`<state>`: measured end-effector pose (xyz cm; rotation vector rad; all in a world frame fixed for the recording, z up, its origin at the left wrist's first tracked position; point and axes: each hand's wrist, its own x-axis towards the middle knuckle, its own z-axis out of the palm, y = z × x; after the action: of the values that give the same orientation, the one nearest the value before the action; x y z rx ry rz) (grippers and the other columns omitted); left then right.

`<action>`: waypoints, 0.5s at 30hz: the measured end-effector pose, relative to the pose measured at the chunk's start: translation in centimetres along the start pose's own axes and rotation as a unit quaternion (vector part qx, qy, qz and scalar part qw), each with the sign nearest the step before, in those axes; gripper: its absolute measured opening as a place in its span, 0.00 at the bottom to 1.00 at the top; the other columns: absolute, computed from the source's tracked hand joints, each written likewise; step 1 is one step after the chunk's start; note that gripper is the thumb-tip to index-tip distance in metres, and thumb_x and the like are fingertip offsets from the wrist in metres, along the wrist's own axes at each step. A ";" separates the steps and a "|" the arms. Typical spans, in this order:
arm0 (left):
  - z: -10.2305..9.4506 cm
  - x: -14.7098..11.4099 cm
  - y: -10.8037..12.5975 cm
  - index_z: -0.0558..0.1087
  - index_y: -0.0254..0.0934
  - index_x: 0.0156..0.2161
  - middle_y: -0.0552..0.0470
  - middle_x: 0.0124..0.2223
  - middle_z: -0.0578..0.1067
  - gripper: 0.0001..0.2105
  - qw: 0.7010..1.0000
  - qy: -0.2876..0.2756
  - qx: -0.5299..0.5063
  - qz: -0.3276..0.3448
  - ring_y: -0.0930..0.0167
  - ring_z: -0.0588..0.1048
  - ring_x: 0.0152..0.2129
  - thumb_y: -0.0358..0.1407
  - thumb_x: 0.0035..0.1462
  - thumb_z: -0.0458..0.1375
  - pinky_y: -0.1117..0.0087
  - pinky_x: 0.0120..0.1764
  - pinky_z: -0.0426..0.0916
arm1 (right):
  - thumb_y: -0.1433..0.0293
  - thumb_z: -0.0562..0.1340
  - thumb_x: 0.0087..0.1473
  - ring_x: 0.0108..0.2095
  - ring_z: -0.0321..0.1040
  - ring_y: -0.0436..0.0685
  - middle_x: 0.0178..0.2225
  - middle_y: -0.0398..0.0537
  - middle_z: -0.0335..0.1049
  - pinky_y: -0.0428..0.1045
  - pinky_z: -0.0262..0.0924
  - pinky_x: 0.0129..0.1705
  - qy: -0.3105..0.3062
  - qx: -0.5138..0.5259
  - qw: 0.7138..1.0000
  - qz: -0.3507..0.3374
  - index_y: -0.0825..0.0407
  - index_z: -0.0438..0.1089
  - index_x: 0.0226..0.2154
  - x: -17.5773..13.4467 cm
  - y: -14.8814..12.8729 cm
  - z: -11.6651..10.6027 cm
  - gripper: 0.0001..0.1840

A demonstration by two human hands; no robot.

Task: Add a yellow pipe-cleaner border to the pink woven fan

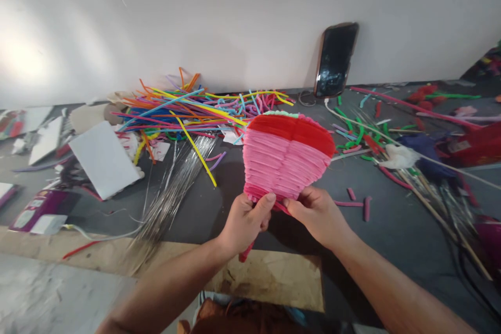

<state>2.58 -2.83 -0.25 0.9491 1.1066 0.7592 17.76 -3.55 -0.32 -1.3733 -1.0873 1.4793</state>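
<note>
A fan-shaped piece made of fuzzy pipe cleaners [287, 154] is held up over the table, pink through the middle with a red band along its wide upper edge. My left hand [250, 216] is closed on its narrow lower end, thumb on top. On the other side of that end, my right hand [313, 214] pinches a dark pink pipe cleaner [281, 206] that crosses the base. A dark pink tail [246, 253] hangs below my left hand. The fingertips beneath the piece are partly hidden.
Behind lies a heap of coloured pipe cleaners [188, 107]. Thin metal wires [172, 198] lie at left, near a white box [104, 159]. A phone [336, 60] leans on the wall, its white cable [371, 130] running right. Pink scraps [367, 209] and sticks [442, 219] lie rightward.
</note>
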 end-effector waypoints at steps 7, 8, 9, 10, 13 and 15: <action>-0.5 0.3 0.1 0.59 0.36 0.19 0.61 0.14 0.56 0.24 1.000 -0.003 -0.005 0.019 0.82 0.53 0.11 0.53 0.52 0.57 0.77 0.16 0.49 | 0.55 0.59 0.53 0.24 0.58 0.49 0.23 0.42 0.66 0.46 0.55 0.29 -0.051 0.012 0.998 -0.026 0.54 0.71 0.26 0.1 -0.3 -1.3 0.19; -0.7 0.4 0.1 0.59 0.36 0.19 0.61 0.15 0.56 0.24 1.000 0.003 0.003 0.026 0.81 0.53 0.11 0.53 0.52 0.57 0.77 0.16 0.49 | 0.53 0.58 0.54 0.25 0.59 0.49 0.24 0.43 0.67 0.46 0.54 0.29 -0.068 0.006 0.997 -0.024 0.54 0.71 0.28 0.1 -0.3 -1.5 0.20; -0.8 0.4 0.1 0.59 0.36 0.19 0.61 0.15 0.56 0.24 0.999 0.009 0.009 0.031 0.81 0.53 0.11 0.53 0.52 0.57 0.76 0.16 0.49 | 0.53 0.59 0.53 0.25 0.59 0.49 0.26 0.44 0.68 0.46 0.54 0.28 -0.087 0.001 0.996 -0.018 0.54 0.72 0.30 0.1 -0.3 -1.7 0.21; -0.9 0.5 0.1 0.59 0.36 0.19 0.60 0.15 0.57 0.24 0.999 0.012 0.016 0.034 0.81 0.54 0.12 0.53 0.52 0.57 0.76 0.16 0.49 | 0.52 0.60 0.52 0.25 0.59 0.50 0.27 0.45 0.68 0.46 0.54 0.28 -0.102 -0.005 0.995 -0.010 0.54 0.73 0.33 0.2 -0.3 -1.9 0.21; -1.0 0.4 0.1 0.59 0.36 0.18 0.60 0.15 0.57 0.24 0.999 0.011 0.029 0.041 0.81 0.54 0.12 0.53 0.53 0.56 0.76 0.17 0.50 | 0.55 0.63 0.50 0.25 0.58 0.50 0.24 0.42 0.66 0.45 0.53 0.28 -0.117 -0.042 0.992 0.002 0.53 0.73 0.32 0.2 -0.4 -2.1 0.18; -0.9 0.3 0.2 0.59 0.36 0.19 0.60 0.15 0.56 0.24 0.999 0.010 0.025 0.041 0.81 0.54 0.12 0.53 0.53 0.56 0.76 0.17 0.50 | 0.56 0.62 0.52 0.25 0.58 0.50 0.22 0.41 0.64 0.46 0.53 0.30 -0.115 -0.063 0.991 -0.013 0.53 0.73 0.29 0.3 -0.4 -2.1 0.16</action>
<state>1.78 -2.26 -0.34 1.0367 1.1144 0.8128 19.81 -3.04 -0.05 -1.2906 -1.3591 1.6016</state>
